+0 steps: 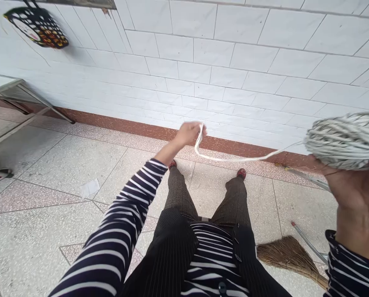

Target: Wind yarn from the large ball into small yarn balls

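A thick bundle of off-white cord [345,140] rests in my right hand [354,189] at the right edge of the head view. That palm faces up with the fingers curled beneath the bundle, partly hidden by it. From the bundle a loose white strand [234,159] sags leftward across to my left hand [190,133]. The fingers of my left hand are closed on this strand, a little blurred, and its end loops up over them. Both hands are held well apart in front of the tiled wall.
White wall tiles [243,62] rise ahead above a red-brown skirting strip. A metal-legged table [20,82] stands at left, with a patterned hanging bag [37,27] above. A straw broom [289,255] and a scrap of paper [90,188] lie on the speckled floor.
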### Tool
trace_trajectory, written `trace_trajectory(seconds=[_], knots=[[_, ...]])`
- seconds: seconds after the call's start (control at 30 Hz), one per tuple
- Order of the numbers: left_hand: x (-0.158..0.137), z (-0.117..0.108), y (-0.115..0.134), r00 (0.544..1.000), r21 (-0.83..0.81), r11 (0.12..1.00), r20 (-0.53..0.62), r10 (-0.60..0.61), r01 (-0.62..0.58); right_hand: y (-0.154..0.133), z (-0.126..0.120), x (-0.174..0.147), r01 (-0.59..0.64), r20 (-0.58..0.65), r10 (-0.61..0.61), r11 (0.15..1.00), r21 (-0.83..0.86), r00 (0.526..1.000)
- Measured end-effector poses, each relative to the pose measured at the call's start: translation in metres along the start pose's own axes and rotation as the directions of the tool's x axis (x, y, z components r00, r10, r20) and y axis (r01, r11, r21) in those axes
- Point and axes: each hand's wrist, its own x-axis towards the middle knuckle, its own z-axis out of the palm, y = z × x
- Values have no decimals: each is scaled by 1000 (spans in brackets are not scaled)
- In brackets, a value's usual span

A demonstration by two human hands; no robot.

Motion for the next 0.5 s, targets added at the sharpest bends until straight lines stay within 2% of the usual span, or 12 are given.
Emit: trace_trajectory(seconds=[0.03, 0.1, 0.17, 0.27, 0.33, 0.37, 0.4, 0.5], knots=[[9, -6, 32, 996, -21, 996, -1, 90, -90, 5, 3, -6, 19, 16, -18, 1000, -2, 1000], [26, -17, 97, 958, 32, 958, -20, 285, -284, 15, 5, -11, 26, 46, -25, 1000, -13, 999], [38, -29, 154, 921, 133, 914, -16, 388, -383, 21, 2, -9, -10, 48, 11, 1000, -18, 999], [46, -46, 213, 838, 298, 799, 7, 546, -523, 24, -8, -1, -29, 37, 30, 999, -21, 999], [45, -54, 226, 785, 337, 734, 22, 620, -589, 23, -13, 3, -23, 32, 24, 999, -34, 999], [45, -56, 224, 779, 334, 732, 9, 627, -594, 22, -15, 4, -17, 26, 18, 999, -43, 999], [44, -56, 218, 794, 321, 756, -20, 607, -570, 21, -16, 3, -11, 21, 12, 999, -52, 1000], [50, -52, 196, 902, 271, 883, -94, 421, -384, 20, -16, 0, -15, 4, 16, 997, -80, 1000]])
